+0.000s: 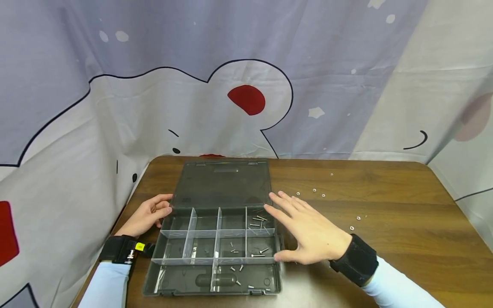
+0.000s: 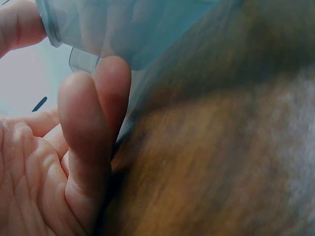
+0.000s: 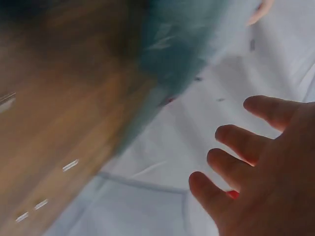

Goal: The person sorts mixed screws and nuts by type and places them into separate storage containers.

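Observation:
A see-through grey compartment box [image 1: 175, 273] lies on the table, its lid [image 1: 225, 184] folded back flat behind it. My left hand [image 1: 143, 215] grips the box's left side near the hinge corner; in the left wrist view its thumb [image 2: 19, 24] rests at the rim, fingertips [image 2: 115, 78] against the wall. My right hand [image 1: 313, 231] is spread at the box's right edge; whether it touches cannot be told. Seen from the right wrist, its fingers [image 3: 241, 142] are straight and hold nothing. Small screws [image 1: 259, 222] lie in the right-hand compartments, with shorter screws [image 1: 234, 251] beside and in front.
Several small nuts or washers [image 1: 323, 195] lie scattered on the wooden table [image 1: 416, 222] right of the box, two nearer the right wrist [image 1: 352, 228]. A printed curtain [image 1: 327, 85] hangs behind the table and along its left side.

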Demonstrator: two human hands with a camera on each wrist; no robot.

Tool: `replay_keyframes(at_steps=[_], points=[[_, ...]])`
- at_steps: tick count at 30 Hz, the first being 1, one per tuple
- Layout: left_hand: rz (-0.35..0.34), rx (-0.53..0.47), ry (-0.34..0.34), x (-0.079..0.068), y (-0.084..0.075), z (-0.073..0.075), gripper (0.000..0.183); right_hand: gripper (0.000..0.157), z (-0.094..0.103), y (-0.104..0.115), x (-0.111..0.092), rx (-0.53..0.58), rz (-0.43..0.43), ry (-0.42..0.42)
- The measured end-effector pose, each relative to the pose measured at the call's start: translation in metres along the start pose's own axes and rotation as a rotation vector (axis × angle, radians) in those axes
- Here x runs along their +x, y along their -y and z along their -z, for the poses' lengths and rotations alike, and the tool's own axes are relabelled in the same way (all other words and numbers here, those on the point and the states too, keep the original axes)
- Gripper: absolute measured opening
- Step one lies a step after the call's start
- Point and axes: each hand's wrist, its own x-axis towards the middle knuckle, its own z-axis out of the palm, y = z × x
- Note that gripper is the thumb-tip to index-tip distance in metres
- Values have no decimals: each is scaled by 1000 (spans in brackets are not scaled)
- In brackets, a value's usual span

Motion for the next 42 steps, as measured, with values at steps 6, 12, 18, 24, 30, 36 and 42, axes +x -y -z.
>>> replay_keyframes(at_steps=[6,12,18,24,30,36,42], points=[[-3,2,2,1,0,0,56,79,-7,-39,-46,-27,-94,-75],[-8,-1,0,1,2,0,56,59,-10,-69,-85,-61,-121,-101],[-10,1,-4,1,2,1,57,42,-13,-84,-110,-106,-78,-135],[-14,-6,-5,0,3,0,56,29,-18,-86,-119,-102,-46,-179],[-25,-10,-8,1,4,0,55,23,-22,-83,-120,-76,-72,-180],[-19,-8,-8,1,3,0,56,26,-24,-79,-120,-63,-108,-182],[-9,-10,-7,0,2,0,56,35,-25,-77,-115,-57,-146,-183]])
